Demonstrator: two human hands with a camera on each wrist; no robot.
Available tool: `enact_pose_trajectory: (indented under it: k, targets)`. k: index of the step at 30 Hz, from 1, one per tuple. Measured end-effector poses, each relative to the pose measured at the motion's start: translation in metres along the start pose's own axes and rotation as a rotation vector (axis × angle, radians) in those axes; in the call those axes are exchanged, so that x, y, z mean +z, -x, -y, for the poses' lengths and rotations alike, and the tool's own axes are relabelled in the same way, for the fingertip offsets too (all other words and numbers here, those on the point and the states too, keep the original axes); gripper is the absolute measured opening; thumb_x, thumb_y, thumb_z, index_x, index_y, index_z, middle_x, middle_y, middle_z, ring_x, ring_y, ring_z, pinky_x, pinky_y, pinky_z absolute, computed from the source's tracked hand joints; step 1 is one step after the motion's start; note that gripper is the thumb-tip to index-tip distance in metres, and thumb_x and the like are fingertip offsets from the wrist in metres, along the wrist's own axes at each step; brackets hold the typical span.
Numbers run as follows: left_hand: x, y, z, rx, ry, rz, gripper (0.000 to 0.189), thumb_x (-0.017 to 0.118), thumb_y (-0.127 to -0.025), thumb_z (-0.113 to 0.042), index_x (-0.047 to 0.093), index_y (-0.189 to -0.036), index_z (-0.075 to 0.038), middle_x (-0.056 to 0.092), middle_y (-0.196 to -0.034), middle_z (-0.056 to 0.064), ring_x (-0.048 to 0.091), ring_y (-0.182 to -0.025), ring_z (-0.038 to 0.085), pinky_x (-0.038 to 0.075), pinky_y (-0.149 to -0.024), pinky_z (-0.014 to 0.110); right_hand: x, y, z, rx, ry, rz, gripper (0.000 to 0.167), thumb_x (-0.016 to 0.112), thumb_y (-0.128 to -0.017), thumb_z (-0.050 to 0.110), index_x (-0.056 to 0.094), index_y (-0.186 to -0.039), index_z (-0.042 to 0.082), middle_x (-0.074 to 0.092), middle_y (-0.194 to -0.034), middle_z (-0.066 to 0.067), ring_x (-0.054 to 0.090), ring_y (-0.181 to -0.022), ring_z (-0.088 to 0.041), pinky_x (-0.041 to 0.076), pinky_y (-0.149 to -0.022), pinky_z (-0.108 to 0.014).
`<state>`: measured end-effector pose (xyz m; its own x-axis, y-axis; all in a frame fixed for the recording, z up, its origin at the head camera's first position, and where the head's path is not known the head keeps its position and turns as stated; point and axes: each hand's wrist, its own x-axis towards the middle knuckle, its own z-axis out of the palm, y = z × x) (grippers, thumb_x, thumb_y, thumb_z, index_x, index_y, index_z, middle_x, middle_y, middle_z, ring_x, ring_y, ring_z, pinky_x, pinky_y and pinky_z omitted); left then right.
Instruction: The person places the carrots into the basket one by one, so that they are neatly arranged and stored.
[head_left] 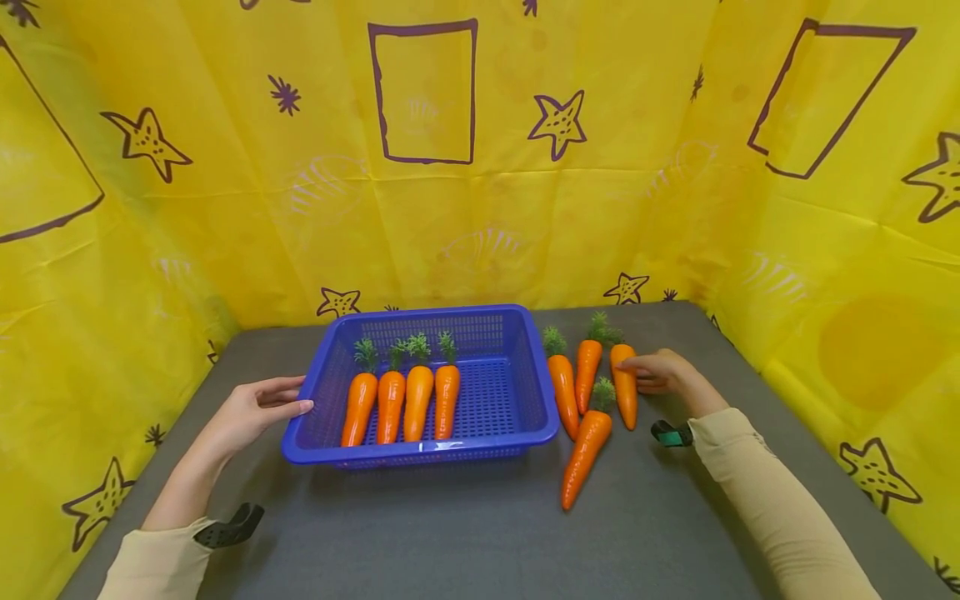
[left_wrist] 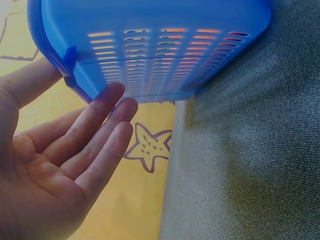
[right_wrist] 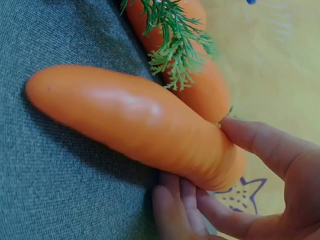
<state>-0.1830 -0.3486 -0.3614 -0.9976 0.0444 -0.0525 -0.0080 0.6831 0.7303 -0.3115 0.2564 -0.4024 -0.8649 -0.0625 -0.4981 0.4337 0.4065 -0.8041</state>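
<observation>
A blue plastic basket (head_left: 491, 396) holds several orange carrots (head_left: 390, 404) with green tops, lying side by side in its left and middle part. My left hand (head_left: 251, 412) holds the basket's left rim, the thumb at the rim and the other fingers against the slotted outer wall (left_wrist: 145, 55). Right of the basket, my right hand (head_left: 663, 375) pinches the rightmost carrot (head_left: 624, 392) near its thick top end. In the right wrist view the thumb is on one side of this carrot (right_wrist: 130, 120) and the fingers are on the other. Its tip points toward me.
Between the basket and the held carrot lie three more carrots: one by the basket wall (head_left: 563, 392), one behind (head_left: 588, 371), one nearer me (head_left: 585, 462). All rest on a dark grey tabletop (head_left: 420, 533). Yellow patterned cloth (head_left: 480, 225) encloses the back and sides.
</observation>
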Motion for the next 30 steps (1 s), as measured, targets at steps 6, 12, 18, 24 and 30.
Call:
enact_pose_trajectory:
  k: [6,12,18,24,30]
  targets:
    - [0.001,0.001,0.0,0.017,-0.013,-0.009,0.067,0.065,-0.088,-0.042,0.047,-0.136,0.002,0.06,-0.124,0.026,0.06,-0.11,0.039,0.05,-0.092,0.053,-0.003,0.007,-0.001,-0.016,-0.013,0.016,0.09,0.064,-0.09,0.029,0.007,-0.144,-0.016,0.045,-0.132,-0.024,0.064,-0.08,-0.008,0.053,-0.091,-0.036]
    - [0.001,0.001,0.001,0.028,-0.019,-0.014,0.067,0.065,-0.088,-0.041,0.048,-0.135,0.003,0.059,-0.125,0.026,0.06,-0.11,0.038,0.049,-0.093,0.053,-0.006,0.013,0.0,-0.001,-0.017,-0.002,0.095,0.064,-0.089,0.031,0.002,-0.145,-0.014,0.031,-0.142,-0.03,0.062,-0.083,-0.011,0.055,-0.087,-0.034]
    - [0.001,0.001,0.002,0.037,-0.022,-0.019,0.067,0.065,-0.088,-0.041,0.048,-0.136,0.003,0.058,-0.127,0.026,0.06,-0.111,0.039,0.049,-0.093,0.053,-0.011,0.017,0.002,-0.003,-0.022,-0.021,0.093,0.066,-0.088,0.033,0.009,-0.145,-0.013,0.034,-0.14,-0.028,0.062,-0.082,-0.011,0.057,-0.083,-0.031]
    - [0.001,0.0,0.003,0.029,-0.019,-0.014,0.068,0.065,-0.088,-0.042,0.047,-0.136,0.002,0.058,-0.127,0.026,0.06,-0.111,0.039,0.049,-0.093,0.054,-0.014,0.023,0.005,-0.016,-0.034,-0.011,0.093,0.065,-0.088,0.033,0.01,-0.145,-0.014,0.037,-0.137,-0.026,0.062,-0.081,-0.01,0.057,-0.083,-0.031]
    - [0.0,0.0,0.004,0.035,-0.021,-0.014,0.067,0.065,-0.088,-0.041,0.048,-0.136,0.002,0.059,-0.125,0.025,0.061,-0.11,0.037,0.049,-0.093,0.053,-0.016,0.029,0.008,-0.034,-0.069,-0.018,0.09,0.065,-0.088,0.033,0.012,-0.144,-0.013,0.036,-0.137,-0.024,0.062,-0.078,-0.007,0.056,-0.084,-0.032]
